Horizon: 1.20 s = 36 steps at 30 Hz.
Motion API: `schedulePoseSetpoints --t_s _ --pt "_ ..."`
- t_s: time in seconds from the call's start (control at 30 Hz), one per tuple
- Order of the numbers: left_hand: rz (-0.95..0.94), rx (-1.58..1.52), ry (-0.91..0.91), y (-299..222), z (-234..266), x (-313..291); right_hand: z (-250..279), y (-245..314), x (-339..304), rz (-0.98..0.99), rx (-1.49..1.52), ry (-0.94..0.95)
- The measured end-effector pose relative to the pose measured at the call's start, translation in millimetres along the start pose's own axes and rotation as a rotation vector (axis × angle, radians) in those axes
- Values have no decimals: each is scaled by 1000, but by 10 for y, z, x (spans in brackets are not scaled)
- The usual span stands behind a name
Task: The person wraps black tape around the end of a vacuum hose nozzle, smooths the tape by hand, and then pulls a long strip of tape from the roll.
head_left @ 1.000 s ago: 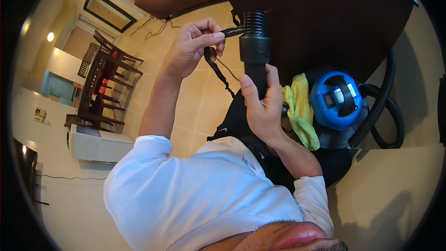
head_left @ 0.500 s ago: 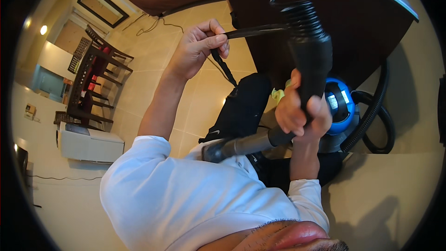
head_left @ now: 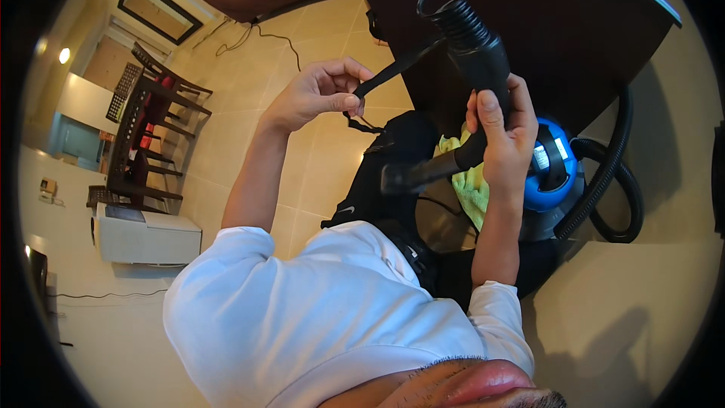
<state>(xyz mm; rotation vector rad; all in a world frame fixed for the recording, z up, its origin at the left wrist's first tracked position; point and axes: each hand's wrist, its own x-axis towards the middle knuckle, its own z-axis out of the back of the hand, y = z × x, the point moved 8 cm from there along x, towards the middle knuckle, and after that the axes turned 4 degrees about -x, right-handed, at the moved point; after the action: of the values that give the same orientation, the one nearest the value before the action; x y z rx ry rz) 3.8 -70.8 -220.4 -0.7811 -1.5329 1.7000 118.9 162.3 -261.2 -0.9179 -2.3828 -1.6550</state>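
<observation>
My right hand (head_left: 507,132) is wrapped round a black vacuum hose handle (head_left: 482,64). Its ribbed hose cuff (head_left: 462,19) points up and a loose coil sticks out at the top. The handle's other end, a dark tube (head_left: 423,171), points left across my lap. Between the fingertips of my left hand (head_left: 321,94) a black tape-like strip (head_left: 396,68) is pinched. It runs taut up to the cuff, and its loose tail (head_left: 362,127) hangs below the fingers.
A blue-topped vacuum cleaner (head_left: 550,162) with a black hose (head_left: 615,159) stands at the right. A yellow-green cloth (head_left: 470,189) lies beside my leg. Ahead is a dark brown furniture panel (head_left: 521,0). Chairs and a table (head_left: 140,121) stand far left.
The handle has tilted left and its tube end has swung up off my lap. My right hand has risen and its grip has turned. My left hand has dropped slightly, still pinching the strip.
</observation>
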Motion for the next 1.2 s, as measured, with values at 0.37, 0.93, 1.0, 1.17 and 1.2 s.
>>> schedulePoseSetpoints --t_s 0.37,0.93,1.0,1.17,1.2 --pt "67 346 -394 393 596 93 14 5 -36 -51 176 131" --pt "-281 -57 62 -420 -571 543 -66 -12 -58 -34 99 191" --pt "-374 52 44 -486 -535 528 -82 -35 -67 -73 151 228" --pt "-545 364 13 -632 -428 577 -227 -198 -133 -257 513 387" --pt "-618 461 -24 -681 -387 614 -248 -216 -147 -265 587 427"
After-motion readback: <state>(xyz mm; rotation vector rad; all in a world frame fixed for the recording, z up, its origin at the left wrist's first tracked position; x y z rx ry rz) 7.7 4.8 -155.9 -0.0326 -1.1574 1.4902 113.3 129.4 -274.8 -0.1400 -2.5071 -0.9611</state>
